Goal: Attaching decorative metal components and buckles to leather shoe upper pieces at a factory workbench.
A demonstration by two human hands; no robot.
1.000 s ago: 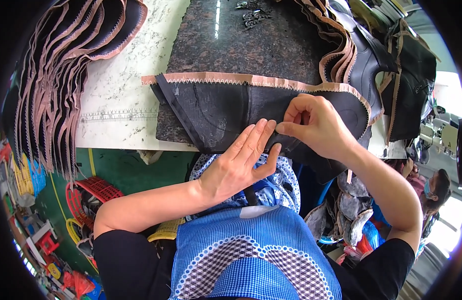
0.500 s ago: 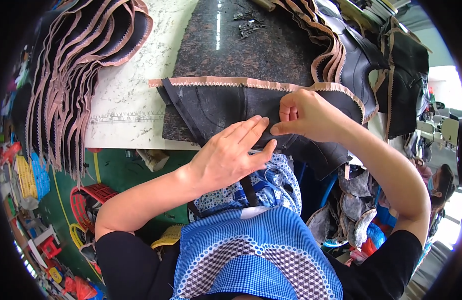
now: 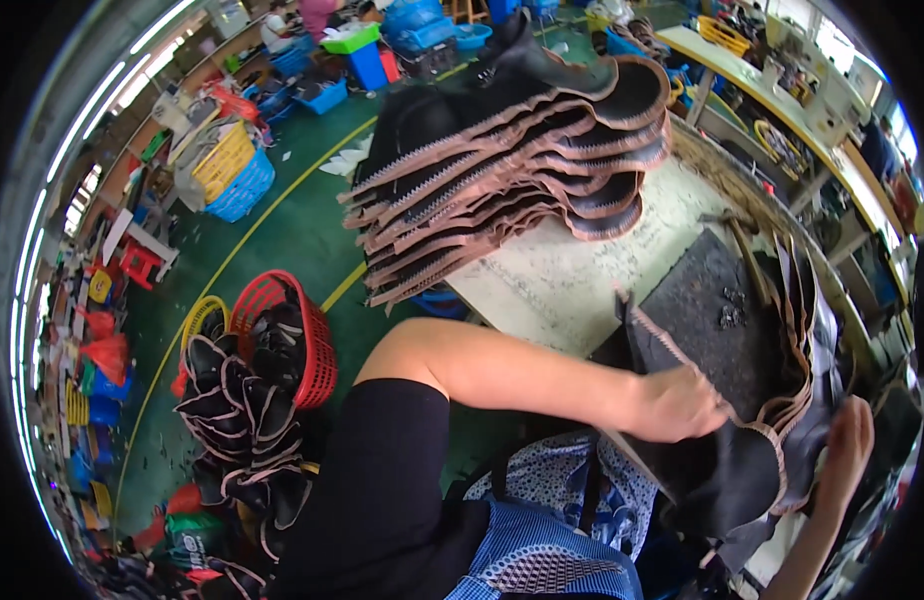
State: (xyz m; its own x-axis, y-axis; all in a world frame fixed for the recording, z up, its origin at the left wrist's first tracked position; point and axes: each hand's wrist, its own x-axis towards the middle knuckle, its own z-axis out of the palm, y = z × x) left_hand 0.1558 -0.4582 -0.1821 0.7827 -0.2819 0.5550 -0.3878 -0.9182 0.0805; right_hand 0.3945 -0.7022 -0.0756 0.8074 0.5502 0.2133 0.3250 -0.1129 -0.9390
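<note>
A black leather-like piece (image 3: pixel 710 482) with a brown zigzag-stitched edge lies across the dark slab (image 3: pixel 697 300) and hangs past the table's near side. My left hand (image 3: pixel 682 402), blurred by motion, is closed on its stitched edge. Farther right, my right hand (image 3: pixel 848 447) is raised beside the piece, its fingers loosely stretched and nothing visible in them. Next to it, several similar edged pieces (image 3: pixel 794 340) are stacked along the slab's right side. A tool with a wooden handle (image 3: pixel 750 262) lies at the slab's far edge.
A large stack of black edged pieces (image 3: pixel 512 170) covers the far left of the white table (image 3: pixel 582 270) and overhangs it. On the green floor at left stand a red basket (image 3: pixel 317 345) and a heap of black pieces (image 3: pixel 244 425). A yellow-and-blue basket (image 3: pixel 237 175) stands beyond.
The view has swung left, bringing more floor and baskets in. My hands have parted: the left has closed on the piece's stitched edge, and the right has moved away to the right.
</note>
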